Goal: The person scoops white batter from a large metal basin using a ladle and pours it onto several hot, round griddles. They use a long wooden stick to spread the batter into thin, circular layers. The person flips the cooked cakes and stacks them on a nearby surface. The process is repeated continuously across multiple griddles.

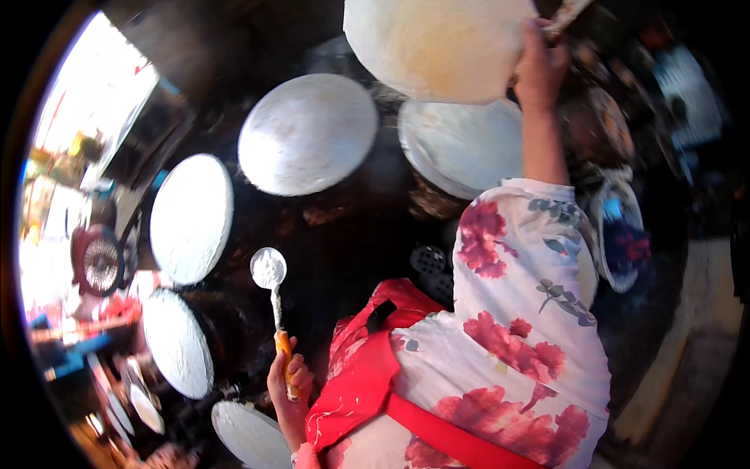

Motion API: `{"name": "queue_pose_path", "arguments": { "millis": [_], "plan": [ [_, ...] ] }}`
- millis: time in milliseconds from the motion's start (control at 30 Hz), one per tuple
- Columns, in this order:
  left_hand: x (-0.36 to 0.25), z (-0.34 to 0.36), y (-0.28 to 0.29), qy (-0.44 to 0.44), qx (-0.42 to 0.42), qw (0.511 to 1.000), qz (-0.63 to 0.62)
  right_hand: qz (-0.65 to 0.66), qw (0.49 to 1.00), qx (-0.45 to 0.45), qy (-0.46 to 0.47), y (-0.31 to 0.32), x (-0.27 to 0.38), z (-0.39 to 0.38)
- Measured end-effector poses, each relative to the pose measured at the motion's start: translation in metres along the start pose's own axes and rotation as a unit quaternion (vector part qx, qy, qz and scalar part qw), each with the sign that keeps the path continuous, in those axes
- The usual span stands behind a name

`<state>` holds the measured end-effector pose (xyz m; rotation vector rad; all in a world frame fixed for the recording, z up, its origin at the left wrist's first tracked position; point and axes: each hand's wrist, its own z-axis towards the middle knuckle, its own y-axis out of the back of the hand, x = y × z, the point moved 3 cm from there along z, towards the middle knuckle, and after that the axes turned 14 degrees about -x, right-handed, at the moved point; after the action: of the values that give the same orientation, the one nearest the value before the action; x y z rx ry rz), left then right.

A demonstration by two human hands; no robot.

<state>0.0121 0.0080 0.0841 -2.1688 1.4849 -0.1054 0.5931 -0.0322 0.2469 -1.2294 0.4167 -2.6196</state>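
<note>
My left hand is closed around the orange handle of a ladle, its round bowl coated with white batter. Up at the top right, my right hand grips the edge of a large thin pale flatbread, lightly browned in the middle. A narrow, whitish-crusted stick sticks out past the right hand's fingers; whether they hold it too I cannot tell. Beneath the flatbread is a round griddle with a whitish surface, partly covered by it. Left of that lies another round white griddle.
More white-coated round griddles stand along the left: one upper, one lower, one at the bottom. A dark red fan-like blower is beyond them. A pale oval basin sits right of my sleeve.
</note>
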Motion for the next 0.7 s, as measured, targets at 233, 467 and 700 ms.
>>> {"name": "queue_pose_path", "arguments": {
  "millis": [233, 467, 700],
  "plan": [
    [0.008, 0.017, -0.006, 0.039, 0.043, 0.989, 0.139, -0.037, 0.973, -0.222, -0.055, 0.295, 0.118, 0.029],
    [0.019, 0.037, -0.021, 0.107, 0.06, 0.965, 0.233, -0.344, 0.81, -0.414, -0.234, 0.584, 0.084, -0.167],
    [0.032, 0.037, 0.008, 0.133, 0.06, 0.96, 0.237, -0.431, 0.775, -0.363, -0.286, 0.643, 0.039, -0.217]
  ]
}}
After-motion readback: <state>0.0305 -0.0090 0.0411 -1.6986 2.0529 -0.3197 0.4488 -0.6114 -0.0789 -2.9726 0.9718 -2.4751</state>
